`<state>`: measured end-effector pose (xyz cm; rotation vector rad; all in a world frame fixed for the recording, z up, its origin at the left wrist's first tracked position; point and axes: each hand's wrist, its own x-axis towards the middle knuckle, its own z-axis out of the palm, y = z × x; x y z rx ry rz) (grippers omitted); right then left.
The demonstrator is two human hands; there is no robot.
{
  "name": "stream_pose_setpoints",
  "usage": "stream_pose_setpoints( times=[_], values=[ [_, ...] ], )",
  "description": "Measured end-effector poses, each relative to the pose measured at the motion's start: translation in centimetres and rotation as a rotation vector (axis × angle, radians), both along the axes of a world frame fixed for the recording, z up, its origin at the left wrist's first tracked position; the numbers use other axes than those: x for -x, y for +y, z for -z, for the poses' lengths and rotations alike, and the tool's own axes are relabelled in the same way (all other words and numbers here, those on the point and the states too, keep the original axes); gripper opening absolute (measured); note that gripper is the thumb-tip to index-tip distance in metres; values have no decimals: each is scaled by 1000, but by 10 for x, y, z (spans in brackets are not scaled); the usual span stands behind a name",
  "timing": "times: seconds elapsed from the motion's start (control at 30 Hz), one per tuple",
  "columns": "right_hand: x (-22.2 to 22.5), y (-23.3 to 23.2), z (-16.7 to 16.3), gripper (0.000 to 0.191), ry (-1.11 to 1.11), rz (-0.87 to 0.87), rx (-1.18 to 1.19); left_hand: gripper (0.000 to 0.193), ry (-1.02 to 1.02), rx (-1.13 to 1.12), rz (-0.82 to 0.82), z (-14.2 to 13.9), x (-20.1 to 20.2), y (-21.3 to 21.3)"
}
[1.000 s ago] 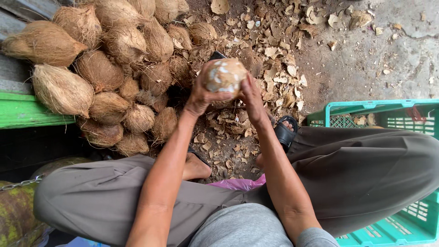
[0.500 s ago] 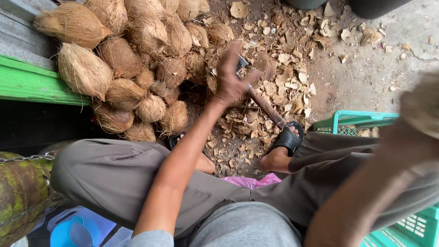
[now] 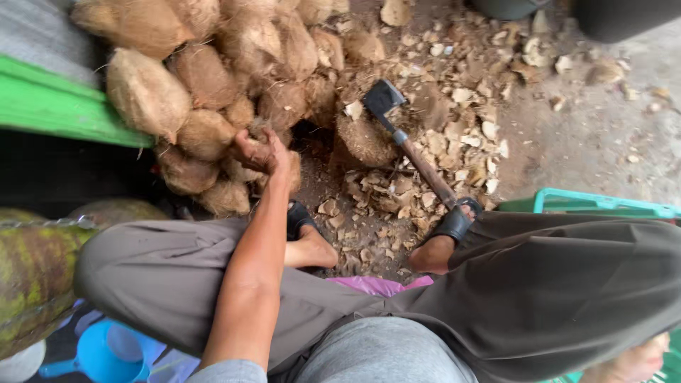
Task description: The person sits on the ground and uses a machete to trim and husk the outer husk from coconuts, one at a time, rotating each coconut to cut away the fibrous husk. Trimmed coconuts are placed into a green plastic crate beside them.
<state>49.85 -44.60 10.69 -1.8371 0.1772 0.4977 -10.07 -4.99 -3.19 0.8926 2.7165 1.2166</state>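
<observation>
My left hand (image 3: 257, 152) reaches forward into the pile of brown husked coconuts (image 3: 213, 71), its fingers curled over one small coconut (image 3: 237, 117) at the pile's near edge. Only a sliver of my right hand (image 3: 631, 363) shows at the bottom right corner, low beside the green crate (image 3: 589, 206); what it holds is hidden. A hatchet (image 3: 408, 142) lies free, its dark head resting on a round brown block (image 3: 363, 140) and its wooden handle pointing towards my right foot in a black sandal (image 3: 454, 223).
Shell chips (image 3: 454, 113) litter the ground around the block. A green board (image 3: 64, 106) runs along the left, with a green-yellow coconut (image 3: 35, 276) and a blue scoop (image 3: 106, 351) below it. Dark containers (image 3: 624, 18) stand at the top right.
Both hands held a peeled coconut a second ago. My right hand carried it off to the right, my left hand let go of the hatchet and moved into the pile.
</observation>
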Motion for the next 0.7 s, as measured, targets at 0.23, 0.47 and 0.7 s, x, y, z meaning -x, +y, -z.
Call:
stream_pose_setpoints(
  times=[0.23,0.47,0.7],
  values=[
    [8,35,18,59,170,-244,65,25,87,151,133,-7,34,-20],
    [2,41,37,49,159,-248,78,62,-539,500,-28,-4,23,-87],
    [-21,43,-16,40,-28,-89,-9,136,-367,720,197,39,11,-92]
  ],
)
